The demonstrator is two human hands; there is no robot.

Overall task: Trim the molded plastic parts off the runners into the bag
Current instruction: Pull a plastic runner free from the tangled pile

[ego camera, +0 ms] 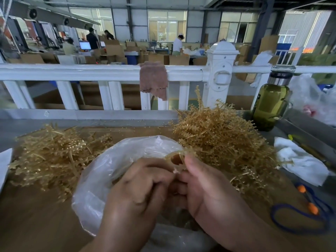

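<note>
Head view, with everything placed from the clear plastic bag (pixel 101 179) that lies open at the near middle of the wooden table (pixel 36 224). Beyond the bag, a white railing (pixel 72 72) runs the full width along the table's far edge. Right of the bag and behind it rises the taller heap of tan runners (pixel 223 140). Left of the bag lies a flatter heap of tan runners (pixel 51 157). Over the bag's mouth, the left hand (pixel 138 193) and right hand (pixel 205 186) meet, fingers curled. Both pinch one thin runner strip (pixel 174 155), which arcs up from between the thumbs, just above the bag's far rim. Far right of the bag, by the railing post, stands a bottle (pixel 271 104) of greenish liquid. Straight beyond the bag, a brown cloth (pixel 153 79) hangs over the railing. Right of the bag, past the tall heap, lies crumpled white paper (pixel 298 160). Nearer on that side is a blue cord (pixel 291 228) with orange earplugs (pixel 312 209).
</note>
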